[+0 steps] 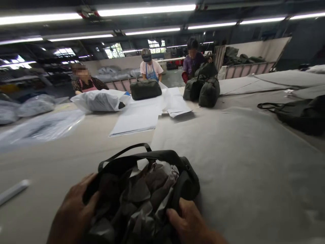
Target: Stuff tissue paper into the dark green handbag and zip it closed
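Head view (ctr of pic = ctr of clock): at 6 o'clock, a dark bag (pixel 189 183) is placed on the counter (pixel 63 159), with its mouth spread and turned toward the camera. Crumpled grey-brown stuffing (pixel 138 191) is seen inside, approx. full; a small white piece (pixel 142 164) is lying on top of it. The material can't be told for sure. A strap handle (pixel 124 150) is arched above the far rim.

Betw. 7 and 8 o'clock, the bag's edge is held by the L hand (pixel 73 206); its grip is narrow, w/ the thumb inside the mouth. At 5 o'clock, the opp. edge is pinched by the R hand (pixel 189 218), its grip also narrow, thumb on the inner side.

Betw. 8 and 9, a white rod-like item (pixel 14 192) is laid on the counter. Nr the ctr, toward 10, white sheets (pixel 138 117) are stacked. At 11, a dark green bag (pixel 146 89) is set in front of a person (pixel 151 69); at 2, more dark bags (pixel 209 92) are grouped; at 3, another dark one (pixel 302 113) is partly cut off.
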`<state>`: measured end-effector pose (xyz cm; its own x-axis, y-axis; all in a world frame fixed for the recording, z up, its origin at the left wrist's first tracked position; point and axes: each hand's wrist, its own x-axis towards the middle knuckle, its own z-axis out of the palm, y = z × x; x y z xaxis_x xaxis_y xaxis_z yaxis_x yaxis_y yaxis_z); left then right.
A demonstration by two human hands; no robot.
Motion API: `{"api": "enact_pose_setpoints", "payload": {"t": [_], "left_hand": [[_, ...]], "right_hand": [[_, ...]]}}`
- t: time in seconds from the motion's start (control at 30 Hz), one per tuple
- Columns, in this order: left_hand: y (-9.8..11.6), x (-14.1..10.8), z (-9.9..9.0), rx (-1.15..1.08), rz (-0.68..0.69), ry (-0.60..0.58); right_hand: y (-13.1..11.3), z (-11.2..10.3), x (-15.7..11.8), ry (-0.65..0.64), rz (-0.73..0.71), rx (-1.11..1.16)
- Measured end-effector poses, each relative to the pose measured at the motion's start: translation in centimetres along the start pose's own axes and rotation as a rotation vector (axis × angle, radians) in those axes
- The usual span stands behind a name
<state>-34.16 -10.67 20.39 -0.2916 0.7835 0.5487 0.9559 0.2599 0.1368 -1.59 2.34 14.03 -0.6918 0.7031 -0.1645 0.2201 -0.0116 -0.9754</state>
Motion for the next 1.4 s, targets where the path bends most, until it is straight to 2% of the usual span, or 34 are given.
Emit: {"api": "enact_pose_setpoints", "payload": {"t": [0.03, 0.1, 0.2, 0.3, 0.4, 0.47, 0.5, 0.57, 0.63, 0.67, 0.73, 0.83, 0.93, 1.0, 1.1, 1.2, 1.3, 1.4], "left_hand": [[2.0, 0.2, -0.5, 0.047, 0.034, 0.026], [5.8, 0.7, -0.6, -0.013, 0.177, 0.026], [9.9, 2.4, 0.9, -0.181, 0.438, -0.122], [12.0, 4.2, 3.4, -0.283, 0.575, -0.295], [12.6, 5.1, 5.0, -0.410, 0.576, -0.430], [12.4, 5.2, 5.0, -0.526, 0.494, -0.469], [12.2, 5.1, 4.7, -0.584, 0.416, -0.451], [11.2, 4.9, 4.0, -0.646, 0.167, -0.346], [9.7, 4.3, 3.2, -0.547, -0.098, -0.300], [8.9, 3.9, 2.9, -0.463, -0.188, -0.329], [7.2, 3.0, 2.3, -0.311, -0.256, -0.475], [5.7, 1.5, 1.9, -0.275, -0.181, -0.691], [5.3, 0.6, 2.1, -0.280, -0.066, -0.867], [5.2, 0.4, 2.8, -0.254, 0.000, -0.917], [4.3, 0.4, 4.2, -0.223, 0.098, -0.929], [3.0, 0.2, 5.6, -0.236, 0.188, -0.933], [2.3, 0.0, 6.7, -0.264, 0.239, -0.916], [2.9, -0.4, 7.4, -0.275, 0.213, -0.833]], "right_hand": [[-0.1, 0.4, 0.3, 0.002, 0.028, 0.008], [-0.5, 0.6, 0.8, 0.005, 0.072, 0.025], [-0.7, 0.6, 1.0, 0.014, 0.100, 0.061], [-0.5, 0.9, 0.7, -0.021, 0.135, 0.200], [0.0, 0.4, 0.2, -0.120, 0.111, 0.203], [0.4, -1.0, -0.3, -0.139, 0.102, 0.106], [0.7, -2.0, -0.7, -0.118, 0.098, 0.062], [1.2, -4.7, -1.4, -0.034, 0.073, 0.003], [1.7, -7.5, -2.0, 0.050, 0.022, -0.050], [1.8, -8.8, -2.2, 0.091, -0.006, -0.089], [1.7, -10.9, -2.0, 0.150, -0.110, -0.207], [0.1, -12.1, -0.2, 0.164, -0.414, -0.419], [-2.4, -11.2, 3.0, 0.094, -0.716, -0.616], [-3.9, -10.0, 5.4, -0.029, -0.818, -0.764], [-5.6, -8.7, 8.4, -0.250, -0.834, -0.970], [-7.1, -7.6, 9.9, -0.416, -0.788, -1.141], [-8.5, -6.2, 10.3, -0.497, -0.708, -1.288], [-9.2, -4.2, 10.4, -0.536, -0.630, -1.416]]}}
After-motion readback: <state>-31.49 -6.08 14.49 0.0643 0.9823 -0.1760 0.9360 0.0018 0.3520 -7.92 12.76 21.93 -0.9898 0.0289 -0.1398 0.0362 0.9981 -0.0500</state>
